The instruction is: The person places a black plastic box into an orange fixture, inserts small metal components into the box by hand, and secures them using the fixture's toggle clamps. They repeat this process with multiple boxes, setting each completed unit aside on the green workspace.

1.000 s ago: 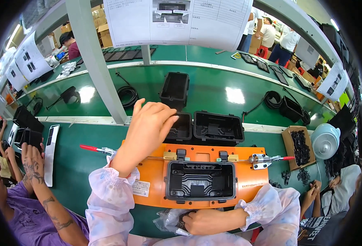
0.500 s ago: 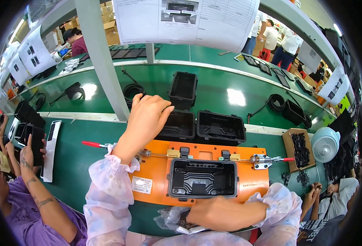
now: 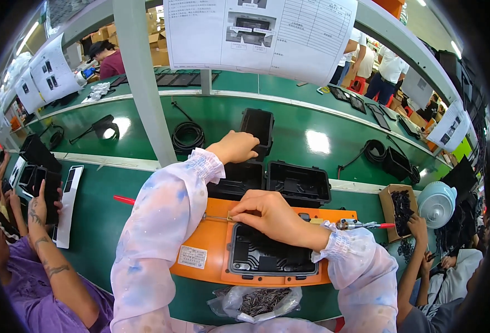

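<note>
An open black plastic box lies in an orange fixture, its ribbed inside facing up. Over its far left corner, my right hand pinches thumb and fingers together beside the fixture's clamp rod. Whatever sits between those fingertips is too small to make out. Farther off, my left hand reaches in with bent, closed fingers by an upright black box. It hovers over a second black box, and the fingertips hide anything they hold. A plastic bag of small metal screws lies near me.
Another open black box stands behind the fixture. Coiled black cables lie on the green bench. To the right are a carton of black parts, a pale blue fan and a co-worker's hand. A co-worker's tattooed arm is at left.
My right hand has risen from the screw bag to the fixture's left clamp. My left hand has moved right, toward the upright box. A co-worker's hand at right now reaches to the carton.
</note>
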Motion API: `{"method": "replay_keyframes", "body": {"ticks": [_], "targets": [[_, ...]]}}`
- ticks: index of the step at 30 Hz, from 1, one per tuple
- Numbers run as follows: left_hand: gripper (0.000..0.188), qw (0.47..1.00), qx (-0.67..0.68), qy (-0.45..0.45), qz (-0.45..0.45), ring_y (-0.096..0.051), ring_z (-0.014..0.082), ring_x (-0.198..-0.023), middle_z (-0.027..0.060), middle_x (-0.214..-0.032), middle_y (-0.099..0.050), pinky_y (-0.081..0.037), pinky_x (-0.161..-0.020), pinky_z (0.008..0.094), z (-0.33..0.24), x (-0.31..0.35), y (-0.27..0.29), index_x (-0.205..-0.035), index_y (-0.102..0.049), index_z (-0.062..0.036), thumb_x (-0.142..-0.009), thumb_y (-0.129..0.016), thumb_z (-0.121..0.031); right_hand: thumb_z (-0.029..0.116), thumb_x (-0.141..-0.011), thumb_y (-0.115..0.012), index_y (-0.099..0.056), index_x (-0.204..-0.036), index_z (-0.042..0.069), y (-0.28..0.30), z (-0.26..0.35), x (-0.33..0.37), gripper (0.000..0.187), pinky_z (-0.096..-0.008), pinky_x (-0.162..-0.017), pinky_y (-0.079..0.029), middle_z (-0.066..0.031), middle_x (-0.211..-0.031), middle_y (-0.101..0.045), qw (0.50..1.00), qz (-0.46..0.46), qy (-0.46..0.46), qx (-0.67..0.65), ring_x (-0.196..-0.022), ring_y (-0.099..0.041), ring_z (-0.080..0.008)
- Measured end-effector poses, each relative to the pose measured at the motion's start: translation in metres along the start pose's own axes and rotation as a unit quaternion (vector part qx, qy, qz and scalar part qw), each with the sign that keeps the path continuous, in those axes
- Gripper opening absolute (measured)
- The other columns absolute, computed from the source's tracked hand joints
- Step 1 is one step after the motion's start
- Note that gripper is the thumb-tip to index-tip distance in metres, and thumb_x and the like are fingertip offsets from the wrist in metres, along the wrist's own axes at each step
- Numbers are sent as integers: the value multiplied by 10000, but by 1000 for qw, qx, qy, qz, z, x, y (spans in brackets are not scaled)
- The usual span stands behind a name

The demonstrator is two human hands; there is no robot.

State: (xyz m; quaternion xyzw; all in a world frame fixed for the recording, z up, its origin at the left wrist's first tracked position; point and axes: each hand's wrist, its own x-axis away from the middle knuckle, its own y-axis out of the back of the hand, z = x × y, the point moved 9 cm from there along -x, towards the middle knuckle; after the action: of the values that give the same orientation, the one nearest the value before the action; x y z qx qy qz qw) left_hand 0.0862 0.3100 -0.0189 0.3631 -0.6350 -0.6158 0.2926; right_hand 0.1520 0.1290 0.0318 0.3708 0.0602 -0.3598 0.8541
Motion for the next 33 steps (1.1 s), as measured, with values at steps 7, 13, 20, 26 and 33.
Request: {"method": "replay_keyframes", "body": {"ticks": [7,13,20,26,33], "targets": [[277,998,31,-22,-40,-667,379,-1012,152,-1066,-688,-542,-859,460,-3,-3,1,-1161,-696,-77,-929,-694,-229,-7,-854,-692,-697,-1177,23,-11,36,10,324,-384,-786,-533,-131,-955,-641,964,73,77,244,-880,-627,-311],[195,980,41,-72,-180,-657,392,-978,161,-1037,-679,-535,-826,465,2,1,32,-1078,-693,-47,-888,-681,-89,25,-878,-692,-732,-1066,12,65,18,23,193,-367,-751,-556,-142,-967,-674,994,-44,-48,87,-862,-684,-295],[185,952,129,-126,-247,-648,402,-938,168,-1007,-666,-536,-809,440,-2,88,104,-1072,-646,3,-890,-668,-20,51,-920,-735,-763,-1049,9,125,-28,106,139,-227,-689,-508,-37,-933,-741,970,-108,-218,-3,-805,-652,-73],[187,967,131,-112,-185,-642,382,-1162,166,-1100,-688,-543,-929,431,-20,150,104,-1045,-651,6,-863,-661,45,45,-825,-778,-773,-1029,39,113,3,133,204,-302,-636,-530,-92,-880,-729,969,-122,-10,216,-748,-665,-222],[194,975,129,-109,-144,-565,373,-1309,137,-1149,-713,-517,-1016,443,-24,165,109,-1007,-671,-6,-840,-654,91,10,-721,-725,-717,-1075,-21,74,43,138,356,-329,-712,-596,-96,-1007,-749,857,-77,142,490,-890,-715,-239]]}}
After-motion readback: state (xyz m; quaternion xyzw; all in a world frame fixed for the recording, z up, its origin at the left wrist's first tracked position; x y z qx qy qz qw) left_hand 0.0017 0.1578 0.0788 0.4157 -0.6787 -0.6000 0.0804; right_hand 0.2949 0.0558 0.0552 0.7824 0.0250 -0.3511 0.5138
